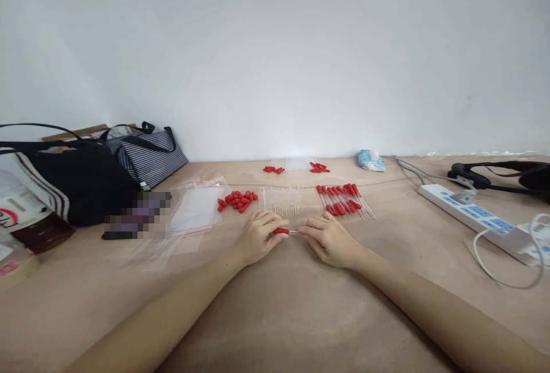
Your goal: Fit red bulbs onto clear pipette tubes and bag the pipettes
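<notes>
My left hand (pixel 259 239) is closed on a red rubber dropper bulb (pixel 281 231) just above the table. From the bulb's right end a thin transparent dropper tube (pixel 293 232) runs to the pinched fingers of my right hand (pixel 329 241). How deep the tube sits in the bulb is too small to tell. Beyond my left hand lies a pile of loose red bulbs (pixel 238 201), beside a row of bare tubes (pixel 279 200). Past my right hand, droppers with red bulbs on their tubes (pixel 344 200) lie in two rows.
Smaller groups of red pieces (pixel 274 170) and tubes (pixel 297 165) lie near the wall. Plastic zip bags (pixel 195 209), a dark blurred-out object (pixel 137 216) and bags (pixel 86 178) are on the left. A blue tissue pack (pixel 370 160) and a corded power strip (pixel 472 212) stand right.
</notes>
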Available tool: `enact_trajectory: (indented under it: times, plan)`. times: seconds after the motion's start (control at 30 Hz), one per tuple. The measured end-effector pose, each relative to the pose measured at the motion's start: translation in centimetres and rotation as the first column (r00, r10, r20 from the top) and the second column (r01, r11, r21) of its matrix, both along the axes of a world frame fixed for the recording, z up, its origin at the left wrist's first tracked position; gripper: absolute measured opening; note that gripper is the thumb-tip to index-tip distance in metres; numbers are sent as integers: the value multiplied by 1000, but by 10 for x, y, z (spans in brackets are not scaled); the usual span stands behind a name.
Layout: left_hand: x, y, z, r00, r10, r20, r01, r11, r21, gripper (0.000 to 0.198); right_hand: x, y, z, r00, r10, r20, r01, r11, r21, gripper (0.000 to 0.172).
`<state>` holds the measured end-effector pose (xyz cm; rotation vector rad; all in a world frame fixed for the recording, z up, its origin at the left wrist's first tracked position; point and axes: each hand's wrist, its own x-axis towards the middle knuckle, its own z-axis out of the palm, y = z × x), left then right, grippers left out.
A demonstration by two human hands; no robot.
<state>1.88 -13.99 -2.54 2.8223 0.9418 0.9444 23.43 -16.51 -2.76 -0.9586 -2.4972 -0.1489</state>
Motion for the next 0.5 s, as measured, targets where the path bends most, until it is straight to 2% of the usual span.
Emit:
enact_trajectory:
  times: [0.1, 0.2, 0.27, 0.37, 0.43, 0.5]
  plan:
    - [-12, 10, -1, 965, 261, 14, -261, 965, 38, 44, 8, 7, -3, 975, -206, -80, 209, 977, 33, 24]
    - [-25, 24, -3, 890, 455, 9, -455, 889, 53, 37, 14, 22, -5, 856, -475, -206, 483, 876, -12, 27]
    - [-33, 32, -4, 845, 533, -23, -531, 844, 72, 29, 14, 34, -5, 773, -598, -210, 606, 795, -34, 26]
    - [-40, 39, -4, 791, 609, -48, -601, 790, 119, 23, 10, 52, -3, 686, -715, -133, 720, 694, -21, 23]
    - [-43, 40, -4, 767, 640, -50, -628, 764, 151, 22, 6, 60, -2, 647, -758, -80, 759, 651, -19, 24]
    - [-45, 41, -3, 752, 658, -49, -641, 747, 177, 21, 3, 66, -3, 636, -770, -38, 770, 637, -22, 26]
